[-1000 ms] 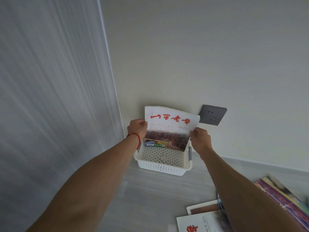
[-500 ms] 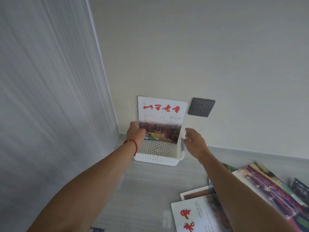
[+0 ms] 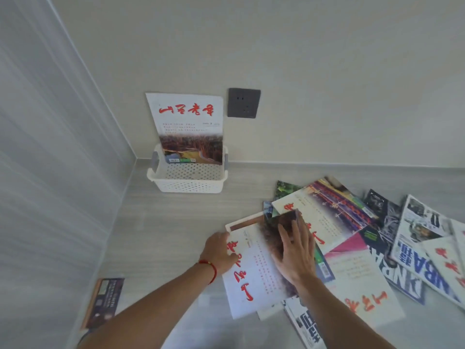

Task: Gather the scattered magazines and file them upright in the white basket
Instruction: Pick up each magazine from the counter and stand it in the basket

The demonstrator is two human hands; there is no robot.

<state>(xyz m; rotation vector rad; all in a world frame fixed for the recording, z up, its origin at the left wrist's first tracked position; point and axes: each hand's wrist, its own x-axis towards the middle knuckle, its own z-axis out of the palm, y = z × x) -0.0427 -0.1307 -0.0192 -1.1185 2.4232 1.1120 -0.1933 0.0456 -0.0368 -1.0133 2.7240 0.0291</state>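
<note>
A white perforated basket (image 3: 188, 182) stands on the floor against the wall. One magazine (image 3: 190, 127) with red script and a forest photo stands upright in it, leaning on the wall. Nearer to me a white magazine with red script (image 3: 251, 280) lies on top of the scattered pile. My left hand (image 3: 219, 251) grips its left edge, thumb on the cover. My right hand (image 3: 295, 250) lies flat on its dark right half, fingers spread. Several other magazines (image 3: 415, 248) fan out to the right.
A grey wall socket (image 3: 243, 103) sits right of the basket. A pale panelled wall (image 3: 50, 172) runs along the left. One dark magazine (image 3: 104, 302) lies alone by that wall at lower left. Grey wood floor (image 3: 163, 235) lies between basket and pile.
Both hands let go of the magazine, which now stands in the basket. They moved down and right to the pile and took hold of the white magazine on top.
</note>
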